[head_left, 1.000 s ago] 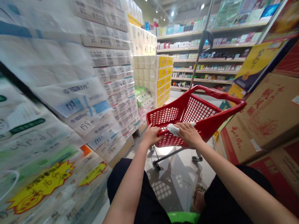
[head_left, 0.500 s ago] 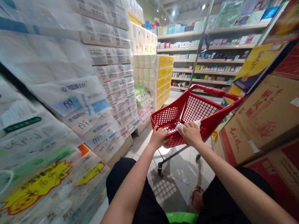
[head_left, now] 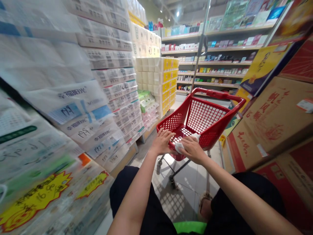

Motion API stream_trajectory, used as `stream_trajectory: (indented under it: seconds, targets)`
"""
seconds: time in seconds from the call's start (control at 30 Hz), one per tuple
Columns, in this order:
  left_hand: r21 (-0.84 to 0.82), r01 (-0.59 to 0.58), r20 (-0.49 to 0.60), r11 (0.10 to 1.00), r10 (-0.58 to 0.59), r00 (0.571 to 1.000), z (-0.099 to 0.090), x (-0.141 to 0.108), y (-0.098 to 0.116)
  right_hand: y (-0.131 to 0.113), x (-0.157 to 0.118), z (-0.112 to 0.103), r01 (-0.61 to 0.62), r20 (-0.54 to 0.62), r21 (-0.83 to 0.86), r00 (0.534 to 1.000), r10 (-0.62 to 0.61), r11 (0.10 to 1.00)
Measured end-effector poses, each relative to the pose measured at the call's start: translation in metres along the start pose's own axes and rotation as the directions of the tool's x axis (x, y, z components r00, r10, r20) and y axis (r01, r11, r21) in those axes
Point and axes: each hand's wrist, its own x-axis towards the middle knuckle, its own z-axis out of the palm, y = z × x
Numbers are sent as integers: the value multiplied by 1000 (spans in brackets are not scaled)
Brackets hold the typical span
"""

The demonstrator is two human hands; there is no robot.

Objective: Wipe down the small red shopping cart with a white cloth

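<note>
Shelves [head_left: 220, 48] line the back; tiled floor [head_left: 194, 182]; spotlight [head_left: 177, 13] above.

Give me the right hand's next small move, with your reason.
I'd slide the right hand and its white wad along the rim of the cart, away from the left hand. The wad lies under the right hand against the rim; the left hand rests close by, leaving little room that side, while the rim beyond looks bare.

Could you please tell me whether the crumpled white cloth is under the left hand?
No, the white cloth is under the right hand, while the left hand is at the red plastic shopping cart.
</note>
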Motion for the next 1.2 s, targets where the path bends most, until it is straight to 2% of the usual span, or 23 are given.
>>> stream_trajectory:
  seconds: [0.1,0.2,0.3,0.47,0.67,0.87,1.07,1.2]
  targets:
    - [69,51,-1,996,-51,999,0,-4,-11,7,-3,-5,-14,16,12,1000,14,1000]
    - [123,63,4,990,-64,998,5,-2,-13,12,-7,-6,-39,10,-27,999,39,999]
    - [153,77,-22,985,-74,997,11,1,-6,8,-11,-5,-74,-28,-129,997,71,989]
    - [188,128,-59,974,-119,991,21,4,16,-14,-13,6,-193,-113,-339,980,164,921]
    - [160,164,-69,973,-155,986,26,4,30,-31,1,25,-254,-121,-404,967,223,879]
    - [121,169,-47,978,-165,985,24,2,19,-15,1,22,-132,-95,-322,990,107,937]
    - [127,135,-13,983,-135,991,18,-3,8,21,-27,7,66,-61,-252,995,-84,966]
    - [126,86,14,988,-89,996,16,-4,6,42,-45,1,76,-64,-250,993,-95,965]
